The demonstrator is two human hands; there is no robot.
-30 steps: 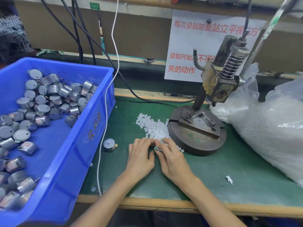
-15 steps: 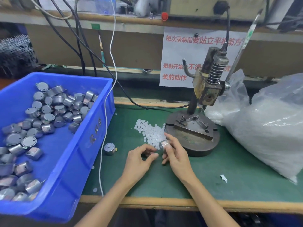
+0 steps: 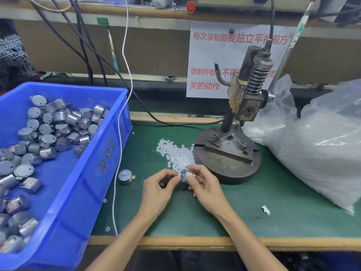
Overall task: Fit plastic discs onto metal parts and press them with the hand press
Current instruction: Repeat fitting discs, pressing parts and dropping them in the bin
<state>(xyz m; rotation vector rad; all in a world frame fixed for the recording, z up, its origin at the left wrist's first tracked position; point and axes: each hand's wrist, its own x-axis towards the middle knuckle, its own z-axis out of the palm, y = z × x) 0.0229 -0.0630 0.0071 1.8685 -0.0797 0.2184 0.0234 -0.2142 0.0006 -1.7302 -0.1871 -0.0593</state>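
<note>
Holding a small metal part (image 3: 185, 175) just in front of the hand press (image 3: 244, 106), the right hand (image 3: 207, 190) grips its barrel between thumb and curled fingers. The left hand (image 3: 158, 190) pinches at the part's end face with thumb and forefinger. Whether a plastic disc sits under those fingertips is too small to tell. The pile of plastic discs (image 3: 175, 155) lies on the desk (image 3: 273, 222) against the left side of the press base. One loose metal part (image 3: 125, 177) stands further left of the press, and left again is the blue bin (image 3: 109, 145) of metal parts (image 3: 54, 126). A bulging clear bag (image 3: 322, 153) slumps to the right of the press.

The likely trouble is a disc seated crooked. Pressed that way it could jam or deform, and a light pinch could drop it among the others. The part also has to sit square in the fixture on the press base, or the ram may come down off-centre, and fingers left there would be at risk.

Behind the press hangs a paper sign (image 3: 211, 61) in red: "每次录制前要站立平视前方", then "录制开始" and "关的动作", with the press hiding the rest. The bin wall carries yellowish characters too blurred to read.
</note>
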